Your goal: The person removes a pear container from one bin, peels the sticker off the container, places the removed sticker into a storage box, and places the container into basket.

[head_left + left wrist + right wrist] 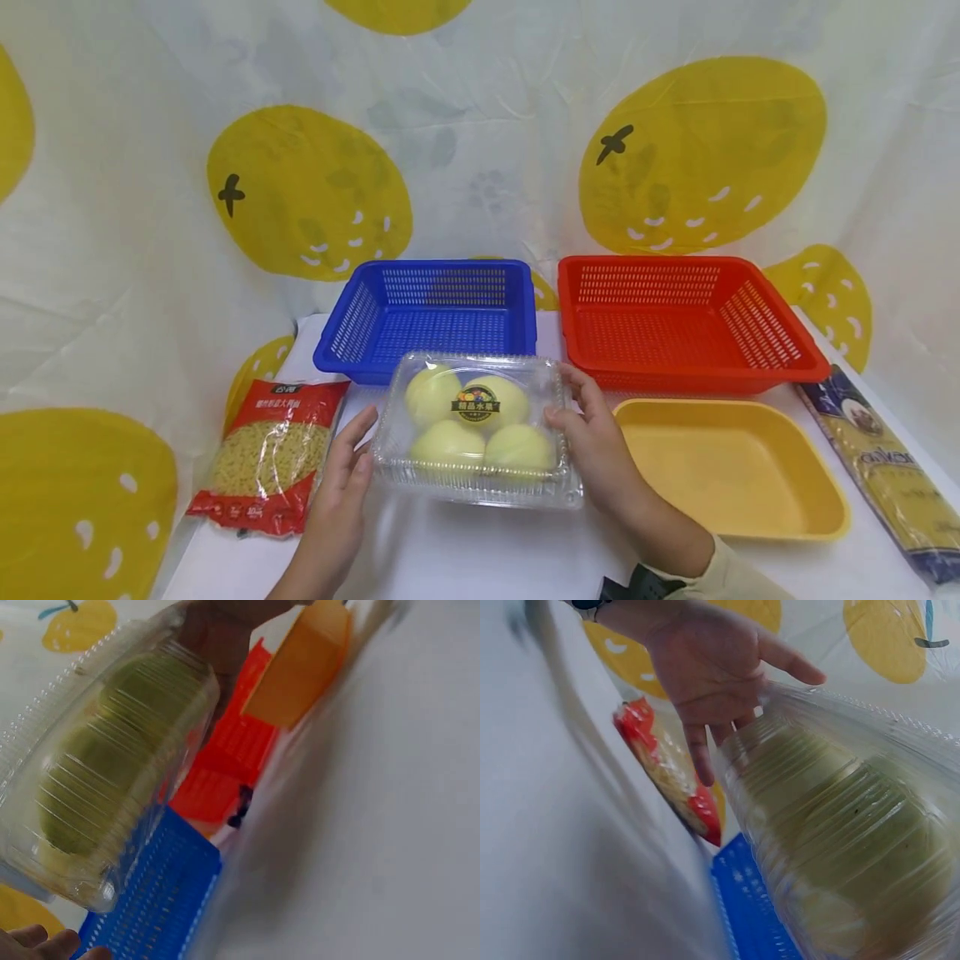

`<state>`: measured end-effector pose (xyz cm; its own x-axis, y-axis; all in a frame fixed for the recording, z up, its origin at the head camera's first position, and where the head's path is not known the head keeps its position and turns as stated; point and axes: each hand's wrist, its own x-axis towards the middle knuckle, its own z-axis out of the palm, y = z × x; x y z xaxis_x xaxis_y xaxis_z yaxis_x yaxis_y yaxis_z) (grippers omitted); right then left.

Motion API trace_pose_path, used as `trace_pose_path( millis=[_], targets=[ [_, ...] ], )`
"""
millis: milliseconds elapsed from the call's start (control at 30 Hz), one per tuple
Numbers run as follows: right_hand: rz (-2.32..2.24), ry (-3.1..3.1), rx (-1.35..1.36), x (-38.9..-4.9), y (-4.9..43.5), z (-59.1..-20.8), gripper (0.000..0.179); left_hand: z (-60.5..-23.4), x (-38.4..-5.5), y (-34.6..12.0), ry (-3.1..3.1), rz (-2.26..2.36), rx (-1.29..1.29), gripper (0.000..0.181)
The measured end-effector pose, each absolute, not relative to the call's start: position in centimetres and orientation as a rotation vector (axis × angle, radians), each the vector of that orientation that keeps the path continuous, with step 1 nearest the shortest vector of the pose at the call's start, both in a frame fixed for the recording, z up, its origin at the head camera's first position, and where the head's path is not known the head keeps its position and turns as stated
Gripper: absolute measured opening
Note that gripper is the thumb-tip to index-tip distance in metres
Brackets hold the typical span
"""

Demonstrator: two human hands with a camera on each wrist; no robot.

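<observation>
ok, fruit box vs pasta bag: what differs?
The fruit box is held up in the right hand; the pasta bag lies on the table.
The fruit box shows four large round fruits; the pasta bag, many small pieces.
The fruit box is clear; the pasta bag is partly red.
Both show their contents.

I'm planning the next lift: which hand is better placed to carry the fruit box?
Probably the right hand: it grips the fruit box, while the left hand lies open beside it.

The white tabletop [450, 554] bears 5 things: pasta bag [270, 454], blue basket [450, 329], red basket [682, 379], yellow tray [727, 467], long packet [885, 475].
</observation>
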<state>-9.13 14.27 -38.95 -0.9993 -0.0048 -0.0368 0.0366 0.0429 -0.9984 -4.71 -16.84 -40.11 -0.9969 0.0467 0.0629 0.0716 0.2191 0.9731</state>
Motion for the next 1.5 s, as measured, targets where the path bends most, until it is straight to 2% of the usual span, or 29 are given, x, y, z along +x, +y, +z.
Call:
trace_pose_path(
  millis=[267,567,1067,1500],
  targets=[
    [-2.138,2.231,0.13,-8.9,11.5,-41.6,0.059,-41.2,-3.8,-18.5,-2.523,-1.924,0.027,0.051],
    [-2.125,2.255,0.132,-9.1,9.6,-44.4,0.06,-42.3,-3.3,-19.5,-2.524,-1.872,-0.002,0.051],
    [-2.113,2.23,0.118,-10.2,7.2,-46.0,0.063,-43.4,-3.4,-20.6,-2.565,-1.705,0.066,0.055],
    [-2.019,2.249,0.097,-10.1,7.1,-45.2,0.066,-43.7,-4.0,-20.4,-2.667,-1.622,0.109,0.057]
  ],
)
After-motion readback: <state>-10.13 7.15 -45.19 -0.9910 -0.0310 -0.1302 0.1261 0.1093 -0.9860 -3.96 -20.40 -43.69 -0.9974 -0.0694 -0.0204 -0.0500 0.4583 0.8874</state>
